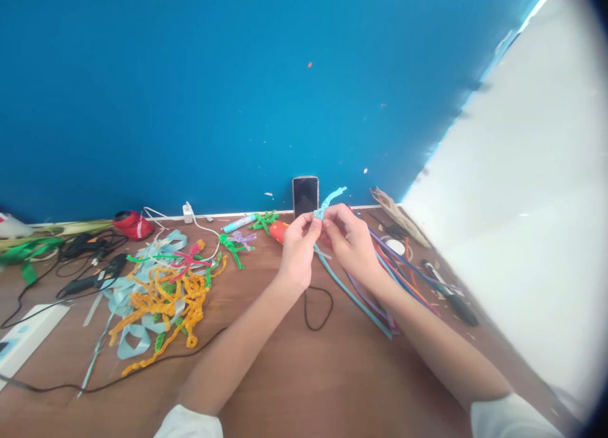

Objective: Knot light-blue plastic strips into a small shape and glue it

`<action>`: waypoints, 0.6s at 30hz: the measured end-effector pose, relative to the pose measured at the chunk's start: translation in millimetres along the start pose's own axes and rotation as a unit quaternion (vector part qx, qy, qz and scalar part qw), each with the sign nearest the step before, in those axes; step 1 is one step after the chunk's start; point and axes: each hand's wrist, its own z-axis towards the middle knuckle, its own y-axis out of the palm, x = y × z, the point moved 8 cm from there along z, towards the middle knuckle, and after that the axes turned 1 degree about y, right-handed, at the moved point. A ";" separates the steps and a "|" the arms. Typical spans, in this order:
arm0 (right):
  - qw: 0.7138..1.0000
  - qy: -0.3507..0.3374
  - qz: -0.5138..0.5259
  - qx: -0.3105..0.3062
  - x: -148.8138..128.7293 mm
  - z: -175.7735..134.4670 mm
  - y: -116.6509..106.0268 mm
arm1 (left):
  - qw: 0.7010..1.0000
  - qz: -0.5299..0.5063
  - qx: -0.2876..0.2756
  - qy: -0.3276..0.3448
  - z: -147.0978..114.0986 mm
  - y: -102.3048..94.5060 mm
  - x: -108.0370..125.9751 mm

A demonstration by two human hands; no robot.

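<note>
Between my two hands is a light blue pipe cleaner (329, 200), twisted into a loop with a free end that points up and to the right. The fingers of my left hand (299, 245) pinch it from the left, thumb on the near side. My right hand (352, 242) pinches the same piece from the right, fingertips close to the left thumb. A long light blue strand (354, 297) runs down to the right below the hands; whether it joins the held piece is hidden. Behind the hands a phone (304, 194) leans against the wall.
At left lies a heap of orange pipe cleaners (175, 299) and pale blue ribbon (135, 343). A white power strip (31, 337), black cables and a glue gun (97, 278) are further left. Coloured pipe cleaners (408, 280) and a black-handled tool (458, 305) lie at right. A blue wall (237, 96) stands behind.
</note>
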 end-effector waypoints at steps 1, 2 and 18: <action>1.000 0.014 0.027 -0.004 2.1 0.4 0.0 | 1.000 0.005 -0.002 0.009 0.9 -0.3 0.8; 0.998 0.029 0.059 -0.009 4.4 0.9 0.2 | 1.000 0.010 -0.004 0.017 1.8 -0.5 1.6; 0.971 0.090 0.220 -0.002 14.1 1.3 5.2 | 0.939 0.286 -0.007 0.188 0.2 0.6 30.1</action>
